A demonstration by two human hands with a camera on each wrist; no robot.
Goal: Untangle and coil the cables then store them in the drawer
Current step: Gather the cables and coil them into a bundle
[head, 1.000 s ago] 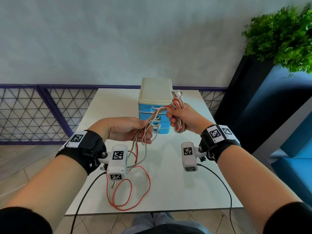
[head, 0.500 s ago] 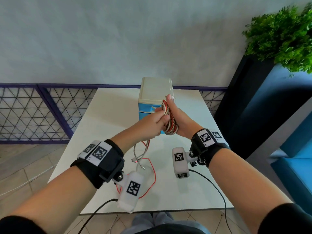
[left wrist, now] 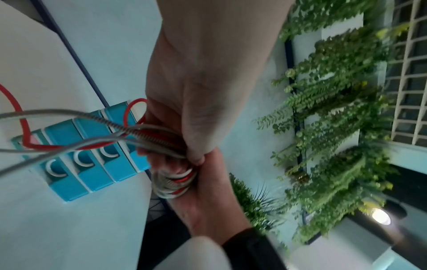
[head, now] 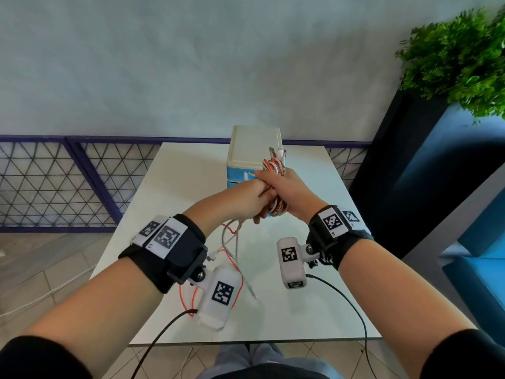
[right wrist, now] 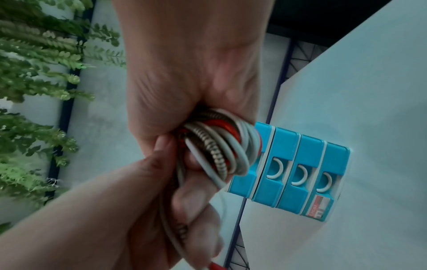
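Note:
My right hand [head: 281, 187] grips a coil of red, white and braided grey cables [head: 276, 168], held upright above the table in front of the drawer unit; the coil [right wrist: 221, 148] fills its fist. My left hand [head: 246, 198] presses against the right one and holds the loose cable strands [left wrist: 148, 138] where they join the coil. The free ends of the cables [head: 232, 250] trail down onto the table under my left wrist. The blue drawer unit [head: 254, 149] with a cream top stands behind the hands, its three drawers [right wrist: 298, 171] closed.
The white table [head: 300, 310] ends near my body. A purple railing with mesh [head: 68, 181] runs behind it. A dark planter with a green plant [head: 451, 58] and a blue seat stand to the right. Black camera leads hang from both wrists.
My left hand rose from the loose strands and came up against the right hand, winding cable onto the coil. Less red cable lies on the table than a second ago.

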